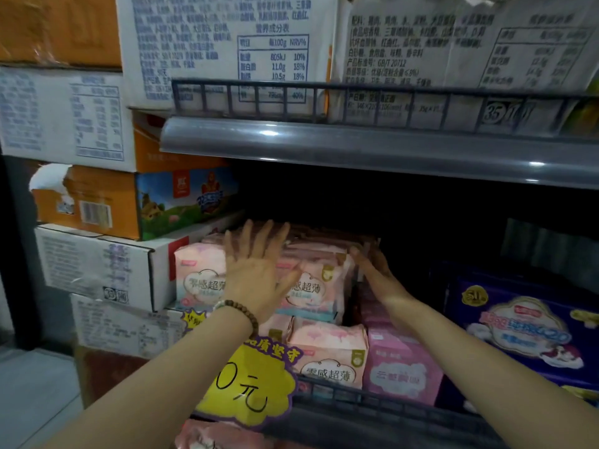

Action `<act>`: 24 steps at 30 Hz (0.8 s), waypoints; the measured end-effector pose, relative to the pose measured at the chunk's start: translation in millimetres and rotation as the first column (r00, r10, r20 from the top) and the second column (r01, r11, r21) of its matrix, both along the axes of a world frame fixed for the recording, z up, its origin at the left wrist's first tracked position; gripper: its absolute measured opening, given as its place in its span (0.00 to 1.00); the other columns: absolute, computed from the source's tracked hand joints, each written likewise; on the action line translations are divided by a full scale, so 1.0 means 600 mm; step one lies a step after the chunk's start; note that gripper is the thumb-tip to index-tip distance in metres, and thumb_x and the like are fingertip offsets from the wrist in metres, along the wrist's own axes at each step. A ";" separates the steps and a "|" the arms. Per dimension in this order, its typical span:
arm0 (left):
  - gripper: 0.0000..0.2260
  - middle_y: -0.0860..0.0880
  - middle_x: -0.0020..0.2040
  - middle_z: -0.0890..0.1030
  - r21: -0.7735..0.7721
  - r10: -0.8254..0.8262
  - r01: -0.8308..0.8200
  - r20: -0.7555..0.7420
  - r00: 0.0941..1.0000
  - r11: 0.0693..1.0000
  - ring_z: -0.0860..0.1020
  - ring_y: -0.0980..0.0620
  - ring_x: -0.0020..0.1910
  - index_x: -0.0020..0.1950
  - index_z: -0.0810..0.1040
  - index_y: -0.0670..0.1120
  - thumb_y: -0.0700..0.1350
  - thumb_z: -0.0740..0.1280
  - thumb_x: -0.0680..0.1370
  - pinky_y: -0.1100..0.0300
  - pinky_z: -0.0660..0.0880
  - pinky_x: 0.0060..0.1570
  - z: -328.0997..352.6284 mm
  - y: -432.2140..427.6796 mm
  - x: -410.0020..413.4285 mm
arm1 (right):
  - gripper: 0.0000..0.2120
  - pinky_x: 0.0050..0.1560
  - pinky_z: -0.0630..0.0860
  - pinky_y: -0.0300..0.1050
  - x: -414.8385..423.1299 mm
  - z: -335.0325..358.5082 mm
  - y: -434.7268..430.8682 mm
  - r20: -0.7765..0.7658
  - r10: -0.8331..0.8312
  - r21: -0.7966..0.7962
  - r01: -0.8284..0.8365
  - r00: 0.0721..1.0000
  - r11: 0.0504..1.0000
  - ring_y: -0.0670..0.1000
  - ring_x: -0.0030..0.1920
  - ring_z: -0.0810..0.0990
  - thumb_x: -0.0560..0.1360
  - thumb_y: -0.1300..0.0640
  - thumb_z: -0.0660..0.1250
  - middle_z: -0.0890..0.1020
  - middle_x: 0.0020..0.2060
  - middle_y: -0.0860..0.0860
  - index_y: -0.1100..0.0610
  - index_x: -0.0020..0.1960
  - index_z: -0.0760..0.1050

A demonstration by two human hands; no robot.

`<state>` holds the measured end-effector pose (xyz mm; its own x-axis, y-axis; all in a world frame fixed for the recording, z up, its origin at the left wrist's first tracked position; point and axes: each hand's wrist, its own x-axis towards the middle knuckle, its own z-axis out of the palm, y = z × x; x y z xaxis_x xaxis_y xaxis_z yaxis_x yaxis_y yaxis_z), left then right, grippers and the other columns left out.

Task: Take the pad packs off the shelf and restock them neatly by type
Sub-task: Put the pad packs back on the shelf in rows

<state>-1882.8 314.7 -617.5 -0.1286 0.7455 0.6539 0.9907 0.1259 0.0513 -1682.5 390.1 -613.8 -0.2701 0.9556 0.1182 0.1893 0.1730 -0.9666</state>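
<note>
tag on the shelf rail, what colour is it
The tag is yellow with a purple edge and black writing, best seen in the head view.

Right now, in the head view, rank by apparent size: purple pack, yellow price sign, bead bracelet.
1. purple pack, largest, though cut by the frame edge.
2. yellow price sign, nearer the camera.
3. bead bracelet, smallest.

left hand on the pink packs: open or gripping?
Open. The left hand has its fingers spread and straight, palm laid against the upper row of pink pad packs; no finger is curled round a pack.
</note>
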 end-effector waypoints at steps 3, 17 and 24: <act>0.32 0.46 0.64 0.78 0.027 -0.079 0.082 -0.094 0.992 0.996 0.72 0.40 0.67 0.68 0.74 0.50 0.64 0.42 0.79 0.44 0.52 0.67 -0.007 0.029 0.015 | 0.46 0.76 0.51 0.49 0.008 -0.002 0.020 -0.049 0.054 -0.094 -0.059 0.997 0.994 0.51 0.76 0.56 0.66 0.29 0.59 0.56 0.77 0.47 0.45 0.78 0.50; 0.30 0.47 0.59 0.80 0.047 -0.094 0.103 -0.165 0.982 0.994 0.78 0.43 0.56 0.64 0.78 0.50 0.63 0.43 0.80 0.45 0.58 0.63 -0.044 0.059 0.002 | 0.58 0.76 0.55 0.53 0.003 -0.010 0.095 -0.108 -0.033 -0.081 0.024 0.994 0.996 0.52 0.74 0.61 0.52 0.21 0.67 0.64 0.74 0.48 0.47 0.76 0.60; 0.30 0.47 0.61 0.80 0.070 -0.100 0.113 -0.161 0.982 0.991 0.77 0.42 0.59 0.65 0.77 0.50 0.63 0.43 0.80 0.44 0.56 0.66 -0.053 0.069 0.000 | 0.52 0.74 0.59 0.55 -0.031 0.012 0.122 -0.027 0.108 -0.106 -0.110 0.994 0.988 0.53 0.71 0.67 0.55 0.20 0.64 0.70 0.71 0.48 0.44 0.73 0.64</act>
<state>-1883.1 355.9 -649.4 0.0572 0.6954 0.7164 0.9948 0.0211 -0.0999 -1701.1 463.5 -606.6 -0.3717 0.9281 0.0234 0.1541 0.0865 -0.9843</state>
